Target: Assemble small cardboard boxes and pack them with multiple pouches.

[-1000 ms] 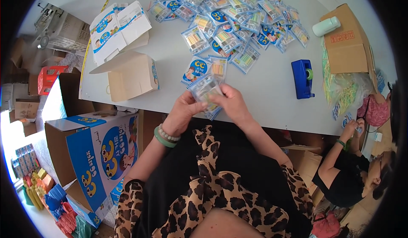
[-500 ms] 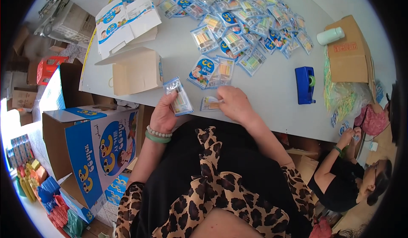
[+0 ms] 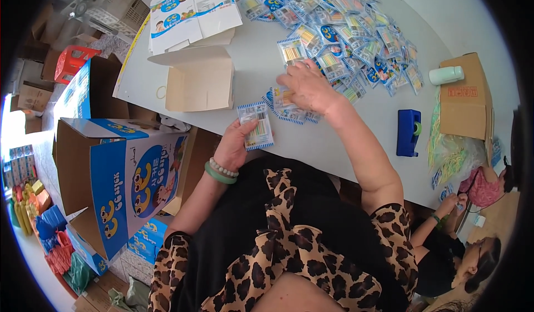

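My left hand [image 3: 231,145] is closed on a clear, blue-edged packet of thin coloured sticks [image 3: 260,138], held upright near the table's front edge; I cannot tell whether more than one is stacked there. My right hand [image 3: 312,89] stretches over the table, palm down, with its fingers apart above a few similar packets [image 3: 295,113]. Its fingertips lie close to another packet [image 3: 290,49] at the front of a big loose pile [image 3: 356,33]. The palm hides part of the packets under it.
Left on the table stand an open white carton [image 3: 194,86] and stacked printed cartons [image 3: 192,20]. A blue tape dispenser [image 3: 409,134], a white bottle [image 3: 446,75] and a brown box [image 3: 464,109] are at right. A large printed carton [image 3: 142,184] stands beside me. A co-worker [image 3: 445,256] sits at lower right.
My right hand has left the table's front edge, where it held a packet, and moved up to the pile. That packet no longer lies there. The whole view has shifted slightly.
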`<action>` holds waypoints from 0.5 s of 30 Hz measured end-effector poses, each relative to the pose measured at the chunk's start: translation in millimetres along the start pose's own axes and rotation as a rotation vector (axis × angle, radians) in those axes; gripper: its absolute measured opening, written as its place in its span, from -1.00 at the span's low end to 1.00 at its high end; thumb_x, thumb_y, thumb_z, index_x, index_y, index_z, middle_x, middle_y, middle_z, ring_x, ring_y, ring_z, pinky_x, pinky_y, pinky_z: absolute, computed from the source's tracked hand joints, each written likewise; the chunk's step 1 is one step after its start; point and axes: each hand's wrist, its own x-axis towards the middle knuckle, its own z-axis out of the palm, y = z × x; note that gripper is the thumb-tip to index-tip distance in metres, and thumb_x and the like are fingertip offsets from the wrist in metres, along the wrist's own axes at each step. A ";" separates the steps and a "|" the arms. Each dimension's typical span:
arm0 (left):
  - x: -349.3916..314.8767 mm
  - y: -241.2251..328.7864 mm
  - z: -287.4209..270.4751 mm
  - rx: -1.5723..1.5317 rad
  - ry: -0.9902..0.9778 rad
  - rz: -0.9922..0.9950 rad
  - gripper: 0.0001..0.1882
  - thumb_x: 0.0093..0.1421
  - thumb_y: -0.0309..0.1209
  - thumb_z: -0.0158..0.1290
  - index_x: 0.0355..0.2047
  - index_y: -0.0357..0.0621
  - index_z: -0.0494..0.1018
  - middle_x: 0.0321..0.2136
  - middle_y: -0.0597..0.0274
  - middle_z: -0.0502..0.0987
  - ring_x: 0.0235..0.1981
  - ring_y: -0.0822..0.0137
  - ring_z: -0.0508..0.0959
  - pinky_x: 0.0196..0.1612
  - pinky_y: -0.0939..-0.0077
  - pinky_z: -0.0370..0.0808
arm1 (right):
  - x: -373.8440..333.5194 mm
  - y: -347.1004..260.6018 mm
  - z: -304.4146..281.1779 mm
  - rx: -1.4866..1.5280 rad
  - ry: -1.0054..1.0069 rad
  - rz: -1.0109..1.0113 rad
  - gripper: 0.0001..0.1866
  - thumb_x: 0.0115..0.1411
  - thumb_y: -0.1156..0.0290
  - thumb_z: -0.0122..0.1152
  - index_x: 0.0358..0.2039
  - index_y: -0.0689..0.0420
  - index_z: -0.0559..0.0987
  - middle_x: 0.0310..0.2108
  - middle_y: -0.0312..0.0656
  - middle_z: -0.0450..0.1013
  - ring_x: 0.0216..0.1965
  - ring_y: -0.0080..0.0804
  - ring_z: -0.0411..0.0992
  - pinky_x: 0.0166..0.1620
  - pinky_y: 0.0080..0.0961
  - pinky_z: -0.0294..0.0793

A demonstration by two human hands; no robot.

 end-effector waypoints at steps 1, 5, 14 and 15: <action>0.7 -0.8 0.1 0.003 0.009 0.011 -0.73 0.29 -0.49 -0.06 -0.01 -0.26 0.37 -0.18 0.14 0.56 -0.23 0.18 0.62 -0.14 0.28 0.60 | -2.3 1.3 0.3 0.014 0.026 -0.019 -0.74 -0.01 0.42 0.18 -0.24 0.07 0.48 -0.13 -0.19 0.40 0.00 -0.20 0.31 0.17 -0.12 0.11; 0.9 -0.3 4.4 0.008 0.004 0.014 -0.73 0.29 -0.52 -0.08 -0.01 -0.25 0.38 -0.15 0.17 0.55 -0.18 0.23 0.60 -0.09 0.31 0.57 | -23.3 -5.9 0.4 0.174 0.226 0.175 -0.76 -0.02 0.36 0.22 -0.30 0.08 0.49 -0.32 -0.12 0.44 -0.18 -0.13 0.40 -0.05 -0.23 0.35; 9.2 -8.5 4.5 0.094 0.061 0.098 -0.70 0.32 -0.49 -0.16 0.05 -0.24 0.33 -0.10 0.17 0.52 -0.13 0.22 0.57 -0.05 0.27 0.55 | -88.3 -50.4 31.1 0.147 0.265 0.333 -0.69 0.09 0.32 0.19 -0.17 0.13 0.41 -0.35 -0.03 0.51 -0.26 -0.07 0.49 -0.25 -0.26 0.45; 8.7 -8.4 5.4 0.098 0.057 0.097 -0.70 0.32 -0.49 -0.16 0.05 -0.24 0.33 -0.10 0.17 0.52 -0.13 0.22 0.57 -0.05 0.27 0.55 | -91.2 -50.1 28.3 0.146 0.269 0.337 -0.69 0.09 0.32 0.19 -0.17 0.13 0.41 -0.35 -0.03 0.51 -0.26 -0.07 0.49 -0.25 -0.26 0.45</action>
